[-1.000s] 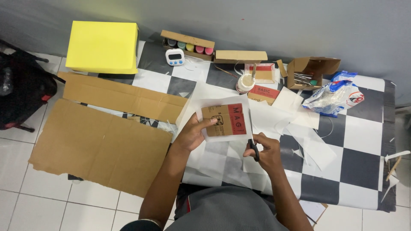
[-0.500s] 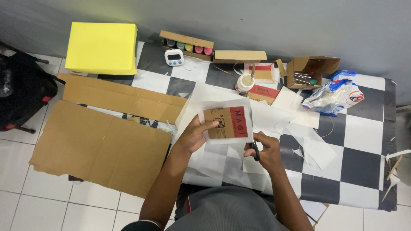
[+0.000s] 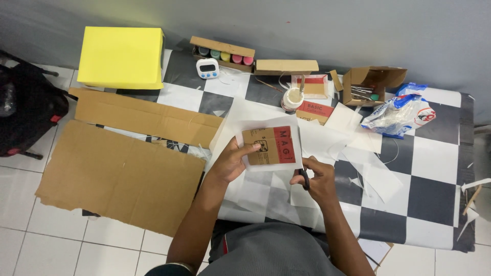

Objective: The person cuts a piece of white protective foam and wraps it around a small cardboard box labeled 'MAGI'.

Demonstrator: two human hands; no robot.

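Cardboard card (image 3: 269, 145), brown on its left part and red on its right, sits backed by a white sheet of paper (image 3: 294, 134) near the middle of what I see, held up over the checkered mat (image 3: 434, 158). My left hand (image 3: 232, 162) pinches its left edge, thumb on top and fingers closed behind it. My right hand (image 3: 317, 180) is curled tight around the black handles of the scissors (image 3: 304, 179), just below the card's lower right corner; I cannot tell whether the blades touch the paper. The card is a flat rectangle with its long axis running left to right, tilted slightly so the right end lies a little farther away.

To the left, two big sheets of corrugated cardboard (image 3: 117, 174) cover the floor and the mat's left edge, so free room there is tight. Loose white paper offcuts (image 3: 368, 168) scatter to the right of my hands, with bare black and white squares beyond them out to the mat's right edge.

Along the far edge stand a yellow box (image 3: 120, 57), a small white timer (image 3: 208, 68), an open tray of paint pots (image 3: 223, 53), a white glue pot (image 3: 292, 98), a small open carton (image 3: 371, 84) and a crinkled plastic bag (image 3: 399, 113). A black bag (image 3: 25, 115) lies at far left on the tiled floor.
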